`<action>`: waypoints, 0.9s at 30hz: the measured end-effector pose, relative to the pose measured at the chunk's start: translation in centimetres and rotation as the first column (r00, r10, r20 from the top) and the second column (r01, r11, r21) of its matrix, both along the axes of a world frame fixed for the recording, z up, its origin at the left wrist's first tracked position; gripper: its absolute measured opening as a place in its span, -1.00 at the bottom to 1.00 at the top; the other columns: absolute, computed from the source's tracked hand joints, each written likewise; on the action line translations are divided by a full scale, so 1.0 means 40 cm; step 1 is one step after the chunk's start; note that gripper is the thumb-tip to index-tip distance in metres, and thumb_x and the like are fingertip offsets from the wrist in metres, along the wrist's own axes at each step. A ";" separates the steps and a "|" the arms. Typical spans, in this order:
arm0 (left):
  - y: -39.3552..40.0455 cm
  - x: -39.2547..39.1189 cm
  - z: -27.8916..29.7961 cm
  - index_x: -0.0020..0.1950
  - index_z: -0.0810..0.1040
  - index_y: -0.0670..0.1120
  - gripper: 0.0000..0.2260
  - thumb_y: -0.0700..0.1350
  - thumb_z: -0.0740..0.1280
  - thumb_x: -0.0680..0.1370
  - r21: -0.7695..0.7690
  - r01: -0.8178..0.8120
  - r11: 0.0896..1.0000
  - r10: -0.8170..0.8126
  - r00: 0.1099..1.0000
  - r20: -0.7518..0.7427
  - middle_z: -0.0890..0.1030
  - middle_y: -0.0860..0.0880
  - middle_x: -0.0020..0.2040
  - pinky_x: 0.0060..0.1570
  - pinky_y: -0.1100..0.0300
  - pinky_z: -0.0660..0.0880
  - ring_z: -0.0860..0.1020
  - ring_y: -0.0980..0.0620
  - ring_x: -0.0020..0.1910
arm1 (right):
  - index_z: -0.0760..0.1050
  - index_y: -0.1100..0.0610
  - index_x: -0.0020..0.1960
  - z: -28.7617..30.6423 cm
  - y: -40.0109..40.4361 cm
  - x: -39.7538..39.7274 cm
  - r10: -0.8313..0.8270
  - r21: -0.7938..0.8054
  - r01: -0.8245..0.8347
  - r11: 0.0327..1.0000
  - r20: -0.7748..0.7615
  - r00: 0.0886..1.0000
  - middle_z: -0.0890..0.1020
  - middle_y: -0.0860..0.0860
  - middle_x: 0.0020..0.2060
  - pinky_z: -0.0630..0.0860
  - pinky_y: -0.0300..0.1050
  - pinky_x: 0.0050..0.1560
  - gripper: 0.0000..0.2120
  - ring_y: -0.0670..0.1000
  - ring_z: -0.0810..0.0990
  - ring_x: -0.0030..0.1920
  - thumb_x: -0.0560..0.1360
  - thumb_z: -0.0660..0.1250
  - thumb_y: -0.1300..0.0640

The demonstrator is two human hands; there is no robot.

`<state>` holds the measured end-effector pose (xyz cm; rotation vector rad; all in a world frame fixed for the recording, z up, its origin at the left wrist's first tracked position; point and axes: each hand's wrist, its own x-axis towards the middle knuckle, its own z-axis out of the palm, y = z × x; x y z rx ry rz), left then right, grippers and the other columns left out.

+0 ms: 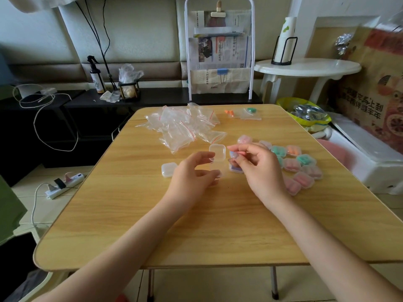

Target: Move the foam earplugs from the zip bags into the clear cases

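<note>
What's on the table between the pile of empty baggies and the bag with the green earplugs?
In the head view, loose orange earplugs lie on the table between the empty zip bags and the green earplug bag.

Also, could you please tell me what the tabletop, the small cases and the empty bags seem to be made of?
Tabletop: probably laminate in a pale wood-grain print, satin sheen.
Small cases: clear rigid plastic, likely; glossy, and coloured plugs show through.
Empty bags: thin transparent plastic film, crinkled and shiny, with red zip strips.

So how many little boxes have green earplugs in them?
3 that I can see: one beside the right hand, one further right, and one half hidden behind the hand. More may be hidden.
</note>
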<state>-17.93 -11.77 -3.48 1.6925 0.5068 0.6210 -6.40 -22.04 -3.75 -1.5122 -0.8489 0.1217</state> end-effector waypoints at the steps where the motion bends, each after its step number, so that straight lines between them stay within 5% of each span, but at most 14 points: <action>1: -0.001 0.001 -0.003 0.15 0.53 -0.04 -0.69 -0.30 0.42 0.46 0.010 -0.002 1.000 0.002 1.000 -0.001 0.55 0.00 0.08 -0.02 0.01 0.61 0.66 -0.13 -0.08 | 0.61 0.10 -0.03 0.000 0.000 -0.001 0.027 -0.007 -0.027 1.000 -0.016 1.000 0.63 0.04 -0.14 0.61 -0.20 -0.09 -0.81 -0.04 0.67 -0.18 0.53 0.30 0.34; 10: 0.000 0.004 -0.014 0.11 0.53 0.03 -0.70 -0.25 0.45 0.45 0.027 -0.001 1.000 0.000 0.999 0.047 0.56 -0.04 0.13 0.00 -0.06 0.60 0.67 -0.06 -0.12 | 0.57 0.20 -0.07 0.004 -0.003 -0.013 0.179 -0.006 -0.179 0.984 -0.046 0.983 0.70 -0.02 -0.21 0.57 -0.21 -0.04 -0.92 -0.07 0.67 -0.12 0.45 0.43 0.28; 15: 0.000 0.005 -0.016 0.09 0.52 0.07 -0.70 -0.26 0.43 0.47 0.062 -0.010 0.998 0.006 0.998 0.064 0.55 0.00 0.13 -0.02 -0.03 0.61 0.66 -0.01 -0.09 | 0.58 0.16 -0.08 0.001 -0.001 -0.010 0.131 -0.027 -0.131 0.991 -0.035 0.991 0.68 -0.01 -0.22 0.59 -0.17 -0.13 -0.93 -0.01 0.67 -0.14 0.45 0.44 0.24; 21: -0.011 0.002 -0.013 0.19 0.51 -0.05 -0.74 -0.17 0.40 0.52 0.223 -0.030 0.974 0.019 0.998 0.054 0.57 0.06 0.11 -0.15 0.27 0.58 0.65 0.15 -0.18 | 0.60 0.07 -0.12 -0.003 0.000 -0.009 0.129 -0.045 -0.130 0.991 -0.013 0.992 0.68 -0.03 -0.27 0.55 -0.22 -0.13 -0.91 -0.09 0.64 -0.21 0.46 0.43 0.25; 27: -0.011 0.000 -0.013 0.19 0.52 -0.03 -0.71 -0.22 0.40 0.50 0.264 -0.039 0.964 0.027 0.998 0.050 0.59 0.07 0.12 -0.06 0.21 0.58 0.65 0.11 -0.11 | 0.62 -0.03 -0.15 -0.013 0.005 -0.004 0.095 -0.158 -0.082 0.984 0.078 0.992 0.61 -0.02 -0.23 0.44 -0.21 -0.19 -0.93 -0.09 0.49 -0.27 0.44 0.46 0.13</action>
